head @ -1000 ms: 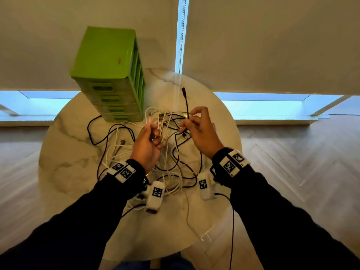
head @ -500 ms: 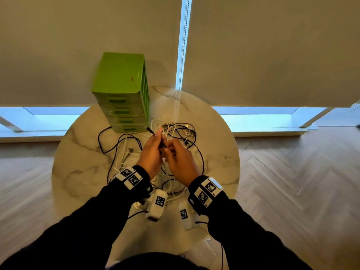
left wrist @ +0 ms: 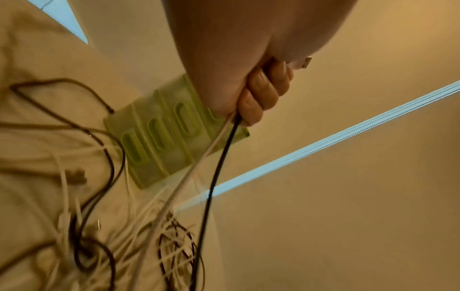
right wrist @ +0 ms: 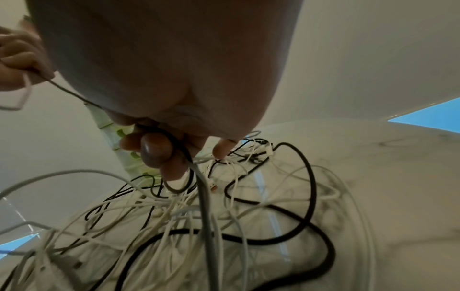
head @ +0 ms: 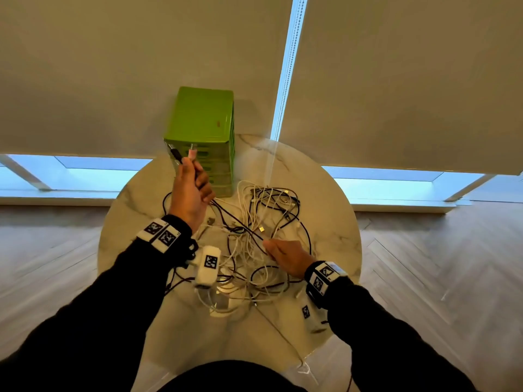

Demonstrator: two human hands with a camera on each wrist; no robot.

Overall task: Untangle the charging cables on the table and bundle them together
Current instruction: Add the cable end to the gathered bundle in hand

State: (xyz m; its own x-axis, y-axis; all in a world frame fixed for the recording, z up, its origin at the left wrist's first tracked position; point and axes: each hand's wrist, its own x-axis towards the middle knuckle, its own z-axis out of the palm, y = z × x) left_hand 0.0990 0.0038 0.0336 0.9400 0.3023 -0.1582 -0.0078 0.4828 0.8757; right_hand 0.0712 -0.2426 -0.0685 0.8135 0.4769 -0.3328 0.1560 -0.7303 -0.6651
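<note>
A tangle of black and white charging cables (head: 254,236) lies on the round marble table (head: 135,230). My left hand (head: 190,190) is raised in front of the green drawer box and grips a black cable (left wrist: 219,163) and a white cable (left wrist: 191,169) together; their plugs (head: 184,155) stick out above the fist. The black cable runs taut down to my right hand (head: 285,256), which pinches it low over the pile. In the right wrist view the fingers (right wrist: 159,153) curl round that black cable (right wrist: 199,177) above the heap.
A green plastic drawer box (head: 202,137) stands at the table's far left, just behind my left hand. Roller blinds (head: 396,80) hang behind the table. Wood floor (head: 438,278) surrounds it. Wrist camera units (head: 208,264) dangle over the cables near me.
My hands, together over the pile half a second ago, have parted: the left rose toward the green box with two cable ends, the right slid down along the black cable toward me.
</note>
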